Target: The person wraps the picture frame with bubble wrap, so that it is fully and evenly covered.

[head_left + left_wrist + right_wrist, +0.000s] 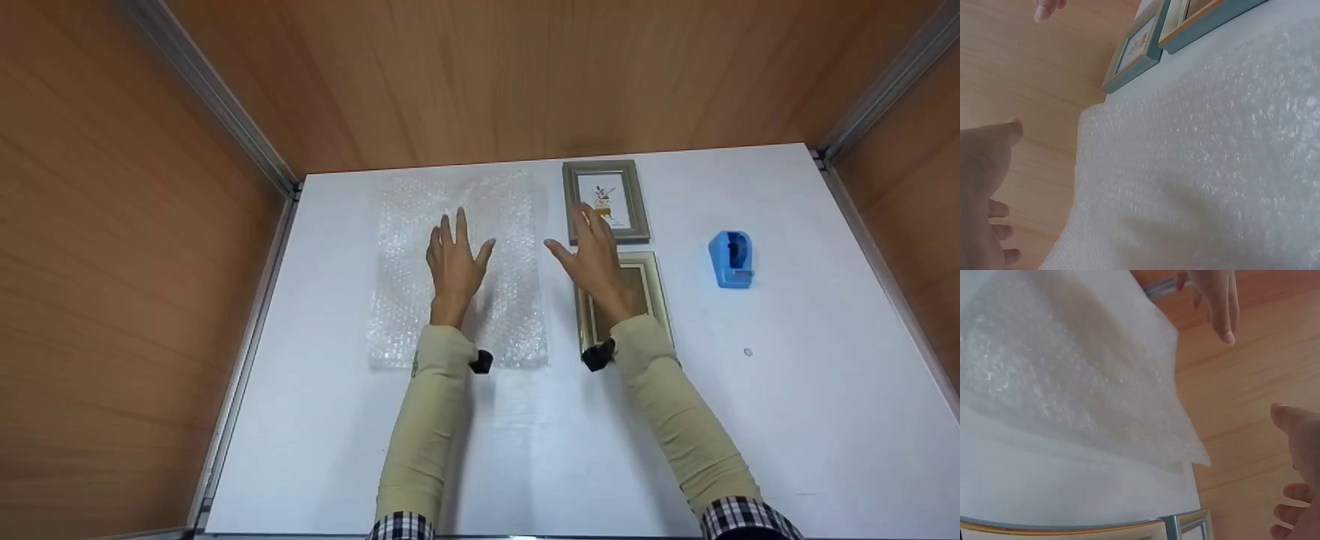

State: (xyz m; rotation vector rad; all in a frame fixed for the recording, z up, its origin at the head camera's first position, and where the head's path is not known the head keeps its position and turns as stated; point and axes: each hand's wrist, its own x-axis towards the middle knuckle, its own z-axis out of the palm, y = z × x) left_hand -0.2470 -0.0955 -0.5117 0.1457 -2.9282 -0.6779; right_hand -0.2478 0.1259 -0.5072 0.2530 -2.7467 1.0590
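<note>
A sheet of clear bubble wrap (405,285) lies spread on the white table. Over it hovers my left hand (454,266), fingers spread and holding nothing. My right hand (596,259) is held over two picture frames at the sheet's right, its fingers apart and nothing in them. The farther picture frame (641,202) shows a plant print and is partly covered by my fingertips in the head view. The nearer picture frame (654,289) is partly hidden behind my right hand and wrist. In the left wrist view the bubble wrap (1185,146) fills much of the picture.
A blue tape dispenser (731,259) stands on the right of the table (810,420). A small round bit (748,352) lies nearer the front. Wooden panels (480,82) with metal edge rails close in the back and both sides.
</note>
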